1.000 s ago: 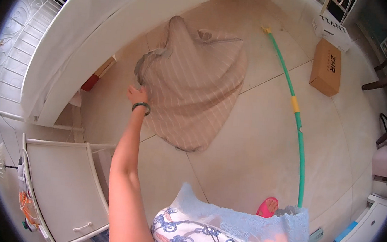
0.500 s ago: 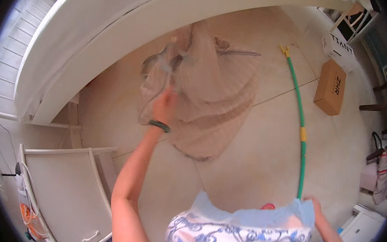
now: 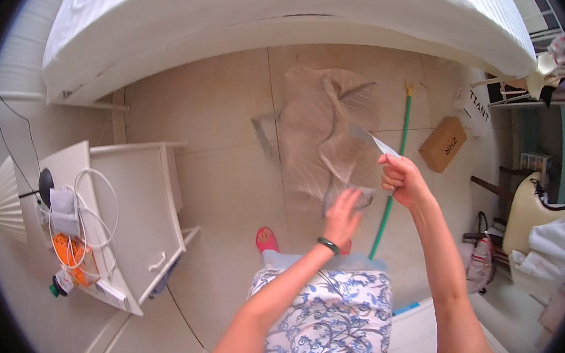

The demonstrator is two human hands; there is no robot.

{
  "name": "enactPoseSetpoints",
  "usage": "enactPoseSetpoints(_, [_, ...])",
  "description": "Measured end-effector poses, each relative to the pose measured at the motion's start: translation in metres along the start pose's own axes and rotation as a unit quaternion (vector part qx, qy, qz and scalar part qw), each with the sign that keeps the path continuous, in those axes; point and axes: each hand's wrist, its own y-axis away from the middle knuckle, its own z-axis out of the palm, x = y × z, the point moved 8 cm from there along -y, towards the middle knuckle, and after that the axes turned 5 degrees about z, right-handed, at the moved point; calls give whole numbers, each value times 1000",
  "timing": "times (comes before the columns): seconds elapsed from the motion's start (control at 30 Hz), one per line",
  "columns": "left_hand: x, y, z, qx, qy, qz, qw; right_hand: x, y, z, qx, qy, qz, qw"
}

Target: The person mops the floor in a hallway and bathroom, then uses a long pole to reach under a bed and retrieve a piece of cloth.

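both hands grasp a sheer beige cloth [image 3: 329, 130]: right hand [image 3: 401, 180] clenched on its upper edge, left hand [image 3: 344, 211] just below gripping the lower part.

beige cloth [image 3: 329, 134], green hoop [image 3: 392, 178], blue-flowered white skirt [image 3: 331, 320]

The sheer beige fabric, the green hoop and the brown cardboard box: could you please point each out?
sheer beige fabric [image 3: 313, 122]: head view, middle of the cloth.
green hoop [image 3: 403, 129]: head view, upper tube.
brown cardboard box [image 3: 443, 144]: head view, top face.
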Motion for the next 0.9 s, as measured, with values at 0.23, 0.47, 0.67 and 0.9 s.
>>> enactPoseSetpoints(0.23, [-142,120,-71,180,3,-436,882,0,67,30,34,11,9,999])
enactPoseSetpoints(0.47, [-190,146,-53,190,-15,-484,854,-45,110,64,-10,37,-4,999])
enactPoseSetpoints(0.67, [-208,158,-11,171,49,-545,820,-160,219,118,-237,20,-164,957])
enactPoseSetpoints(0.9, [-161,159,16,240,410,-544,691,-118,120,48,94,272,-14,957])
